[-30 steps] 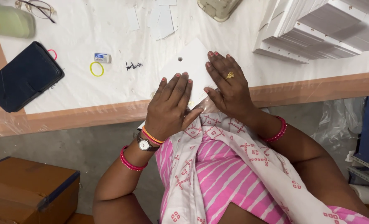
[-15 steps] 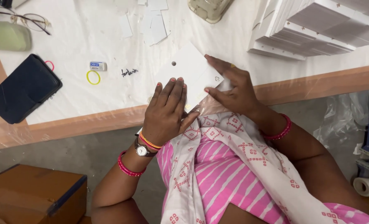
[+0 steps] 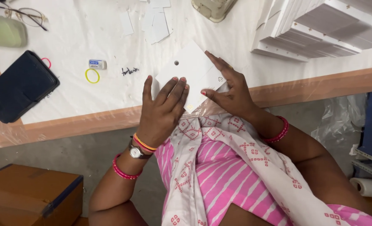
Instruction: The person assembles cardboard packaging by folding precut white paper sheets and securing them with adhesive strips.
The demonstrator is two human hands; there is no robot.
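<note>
A white square card (image 3: pixel 191 67) with a small punched hole lies tilted like a diamond near the table's front edge, inside a thin clear plastic sleeve (image 3: pixel 202 109). My left hand (image 3: pixel 163 111) lies flat on the card's lower left part, fingers spread. My right hand (image 3: pixel 230 90) grips the card's lower right edge, thumb on top, fingers alongside. Both wrists wear pink bangles; the left also has a watch.
Stacks of white cards (image 3: pixel 319 29) fill the back right. Loose white paper pieces (image 3: pixel 154 21), a yellow rubber band (image 3: pixel 92 75), a small eraser (image 3: pixel 97 64), a dark wallet (image 3: pixel 18 86), spectacles (image 3: pixel 16 12) and a green case (image 3: pixel 4 31) lie left. A brown box (image 3: pixel 27 196) sits on the floor.
The white card has slid out further from under my hands toward the table's middle, and its hole is now uncovered. My right hand turned from flat to gripping the card's edge.
</note>
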